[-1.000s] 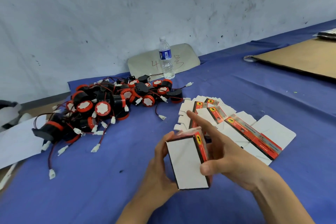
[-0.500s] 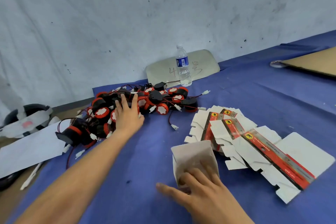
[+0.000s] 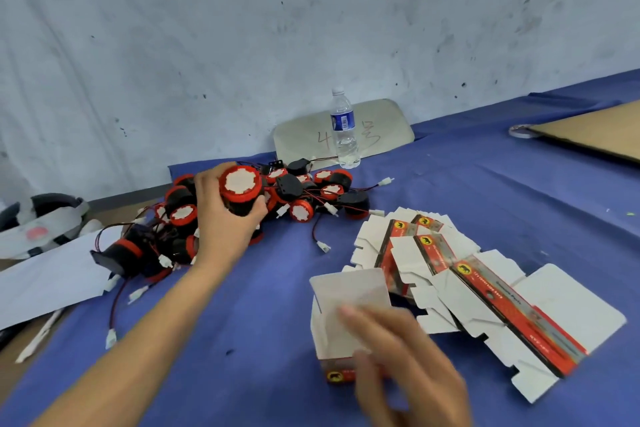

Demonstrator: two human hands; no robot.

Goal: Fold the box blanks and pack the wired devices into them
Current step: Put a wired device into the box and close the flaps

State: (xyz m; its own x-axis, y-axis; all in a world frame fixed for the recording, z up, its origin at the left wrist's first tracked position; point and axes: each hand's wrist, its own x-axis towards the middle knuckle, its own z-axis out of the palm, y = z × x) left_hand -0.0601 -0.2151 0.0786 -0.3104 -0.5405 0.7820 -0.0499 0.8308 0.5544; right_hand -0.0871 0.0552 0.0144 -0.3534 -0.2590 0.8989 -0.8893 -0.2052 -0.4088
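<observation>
Over the blue table | device (image 3: 241, 191) is gripped in curled left hand (image 3: 223, 218) above the pile (image 3: 277, 198), ready for packing | folded box (image 3: 349, 319) is steadied upright, flap open, by blurred right hand (image 3: 405, 364); grip unclear

We see even, fairly bright light with only soft shadows; the right hand (image 3: 405, 364) smears with motion blur, and the wide lens bends the edges.

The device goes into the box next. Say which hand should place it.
Left. The left hand already grips a red-and-black round wired device above the pile, while the right hand holds the open white cardboard box.
</observation>
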